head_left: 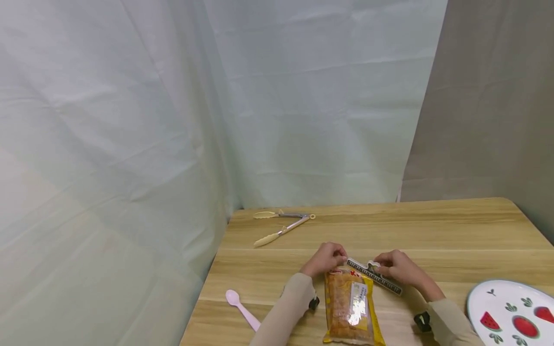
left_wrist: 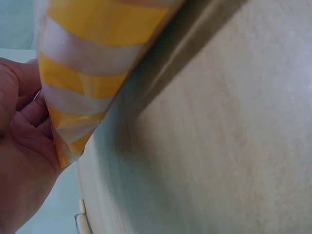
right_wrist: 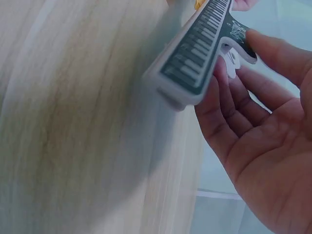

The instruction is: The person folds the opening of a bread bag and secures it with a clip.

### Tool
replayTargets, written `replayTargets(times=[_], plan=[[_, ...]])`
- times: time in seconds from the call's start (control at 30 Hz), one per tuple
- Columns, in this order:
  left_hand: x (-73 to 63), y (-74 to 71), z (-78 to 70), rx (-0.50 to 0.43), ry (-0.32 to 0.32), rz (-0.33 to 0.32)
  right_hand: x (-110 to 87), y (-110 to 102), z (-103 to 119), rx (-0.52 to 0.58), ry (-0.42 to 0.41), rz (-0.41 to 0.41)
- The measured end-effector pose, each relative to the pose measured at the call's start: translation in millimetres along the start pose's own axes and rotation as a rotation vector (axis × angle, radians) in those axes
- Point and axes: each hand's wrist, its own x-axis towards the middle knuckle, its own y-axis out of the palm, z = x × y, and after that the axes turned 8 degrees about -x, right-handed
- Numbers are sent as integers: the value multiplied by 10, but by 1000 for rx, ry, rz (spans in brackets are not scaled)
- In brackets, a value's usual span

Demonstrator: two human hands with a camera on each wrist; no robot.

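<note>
Bread [head_left: 339, 302] in a yellow-trimmed bag [head_left: 358, 302] lay on the wooden table [head_left: 433, 230] before us. Our left hand [head_left: 326, 258], fingers curled, pinched the bag's top edge; our right hand [head_left: 401, 269], thumb opposite bent fingers, gripped the piano-key clip [head_left: 381, 280] by its handle, its bar slanting just beside the bag's top. Farther off lay spread tongs [head_left: 283, 230], a pink spoon [head_left: 242, 310] and a fruit-painted plate [head_left: 480, 298].

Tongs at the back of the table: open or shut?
Open. In the head view the tongs spread in a V from the ringed end, the two tips well apart.
</note>
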Motion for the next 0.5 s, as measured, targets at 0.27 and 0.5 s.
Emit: replayTargets(times=[0.27, 0.5], plan=[[-6, -11, 28, -13, 6, -18, 18, 35, 61, -32, 14, -10], [-51, -61, 66, -11, 0, -35, 7, 24, 92, -39, -13, -19]])
